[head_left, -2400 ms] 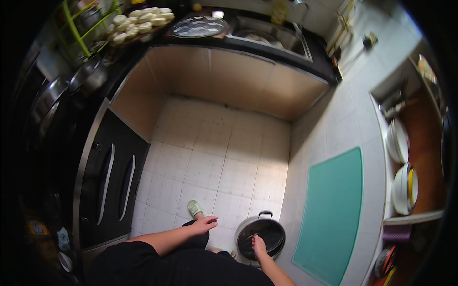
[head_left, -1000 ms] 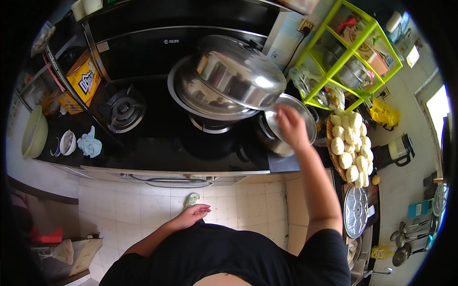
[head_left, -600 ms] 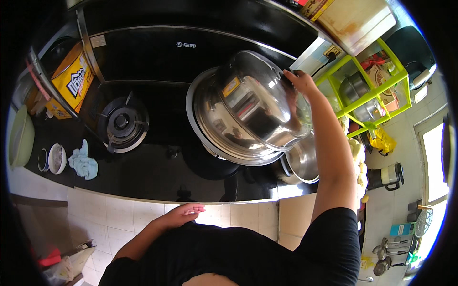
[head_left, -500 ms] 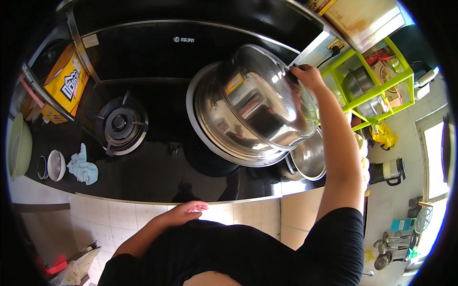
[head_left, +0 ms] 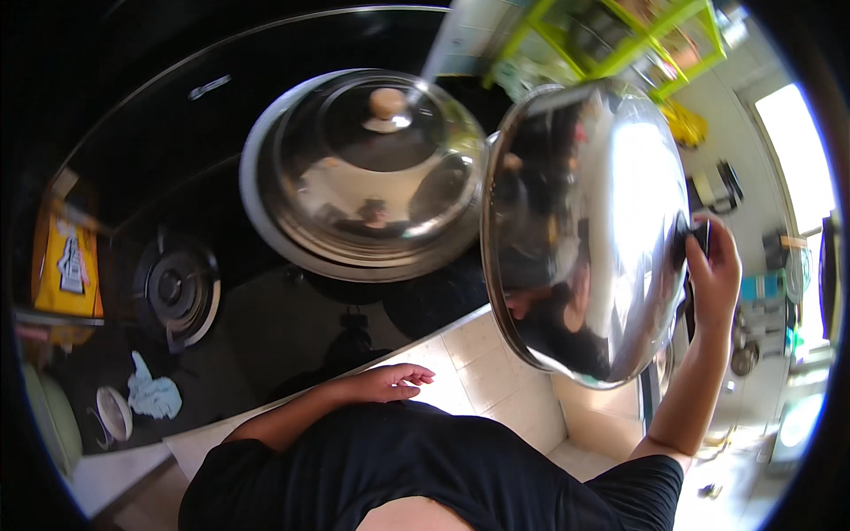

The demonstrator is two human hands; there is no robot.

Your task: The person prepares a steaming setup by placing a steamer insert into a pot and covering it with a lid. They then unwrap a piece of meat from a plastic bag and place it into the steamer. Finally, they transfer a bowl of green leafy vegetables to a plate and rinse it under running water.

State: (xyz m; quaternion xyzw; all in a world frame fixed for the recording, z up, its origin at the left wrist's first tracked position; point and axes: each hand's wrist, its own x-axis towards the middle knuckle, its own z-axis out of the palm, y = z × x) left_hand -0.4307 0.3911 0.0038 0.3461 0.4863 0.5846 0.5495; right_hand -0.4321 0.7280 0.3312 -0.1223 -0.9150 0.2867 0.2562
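My right hand (head_left: 715,274) grips the black knob of a large, shiny domed pot lid (head_left: 593,239). The lid is held tilted on its side, out to the right of the stove. On the stove, a wide metal pan (head_left: 257,190) bears a second domed lid (head_left: 319,168) with a light wooden-coloured knob (head_left: 387,104). My left hand (head_left: 396,381) hangs in front of my body near the counter edge, with nothing in it and its fingers loosely apart.
To the left are a gas burner (head_left: 177,288), a crumpled light blue cloth (head_left: 153,395), a small bowl (head_left: 114,413) and a yellow box (head_left: 66,265). A green shelf rack (head_left: 611,66) holding pots stands at the back right. Utensils hang by the window.
The big lid has been lifted away to the right by my right hand, uncovering the lid with the wooden-coloured knob. The view has turned to the right.
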